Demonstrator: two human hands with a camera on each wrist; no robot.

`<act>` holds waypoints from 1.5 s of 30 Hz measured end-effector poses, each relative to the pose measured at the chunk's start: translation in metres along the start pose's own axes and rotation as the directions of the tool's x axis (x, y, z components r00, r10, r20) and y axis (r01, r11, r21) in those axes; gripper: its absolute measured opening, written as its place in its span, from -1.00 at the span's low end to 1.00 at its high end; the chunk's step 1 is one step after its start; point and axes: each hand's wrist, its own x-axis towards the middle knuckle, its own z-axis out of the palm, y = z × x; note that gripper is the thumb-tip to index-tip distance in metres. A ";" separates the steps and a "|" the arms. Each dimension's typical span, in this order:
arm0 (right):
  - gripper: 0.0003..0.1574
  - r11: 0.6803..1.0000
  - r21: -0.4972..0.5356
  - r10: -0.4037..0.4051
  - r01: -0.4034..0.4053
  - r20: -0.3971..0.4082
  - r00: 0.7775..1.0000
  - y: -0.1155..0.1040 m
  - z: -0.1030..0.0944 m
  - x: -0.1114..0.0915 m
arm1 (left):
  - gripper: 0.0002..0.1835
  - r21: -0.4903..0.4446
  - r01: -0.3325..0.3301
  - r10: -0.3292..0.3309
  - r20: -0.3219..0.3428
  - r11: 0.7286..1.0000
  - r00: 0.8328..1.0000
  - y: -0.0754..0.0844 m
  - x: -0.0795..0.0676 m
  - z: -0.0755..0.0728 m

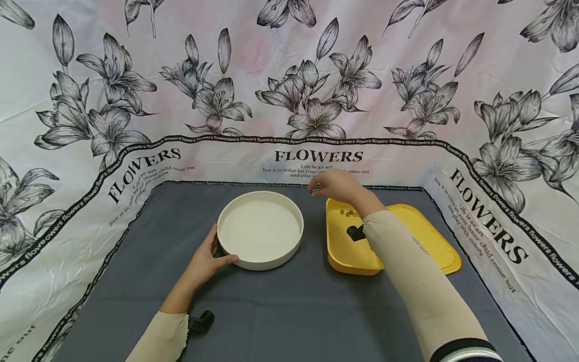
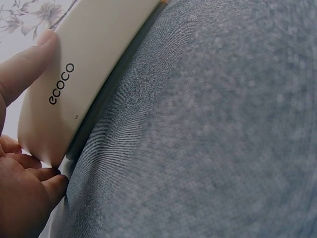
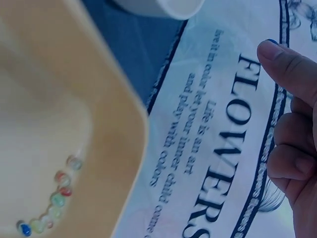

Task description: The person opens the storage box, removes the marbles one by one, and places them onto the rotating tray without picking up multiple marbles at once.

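Note:
My left hand [image 1: 205, 261] grips the side of a shallow round white dish [image 1: 262, 229]. In the left wrist view the thumb [image 2: 32, 64] lies against the wall marked "ecoco", and the other fingers curl at its lower edge. Above the far end of a yellow box [image 1: 350, 251] hangs my right hand [image 1: 339, 186], its thumb and forefinger pinching a small blue bead [image 1: 311, 191]; the forefinger is mostly hidden in the right wrist view. Several small coloured beads [image 3: 58, 199] lie in a corner of the box.
A yellow lid [image 1: 434, 246] lies to the right of the box, partly under my right sleeve [image 1: 416, 271]. The grey cloth [image 1: 271, 317] is bordered by white fabric printed with flowers and lettering, which rises at the back.

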 end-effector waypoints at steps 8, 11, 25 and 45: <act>-0.73 0.998 -0.026 -0.050 0.051 0.039 0.998 -0.027 -0.005 0.020 | 0.37 -0.014 0.005 -0.005 -0.002 1.000 1.000 -0.003 0.001 -0.001; -0.72 0.998 -0.032 -0.053 0.054 0.048 0.997 -0.035 -0.003 0.028 | 0.36 -0.009 0.002 -0.002 -0.001 1.000 1.000 -0.003 0.002 -0.002; -0.73 0.995 -0.025 -0.092 0.094 0.077 0.993 -0.065 0.016 0.061 | 0.38 -0.002 0.009 -0.009 -0.003 1.000 1.000 -0.002 0.000 -0.003; -0.64 0.990 -0.026 -0.130 0.136 0.176 0.976 -0.081 0.046 0.078 | 0.38 -0.032 0.007 -0.007 -0.002 0.999 1.000 -0.003 0.002 -0.001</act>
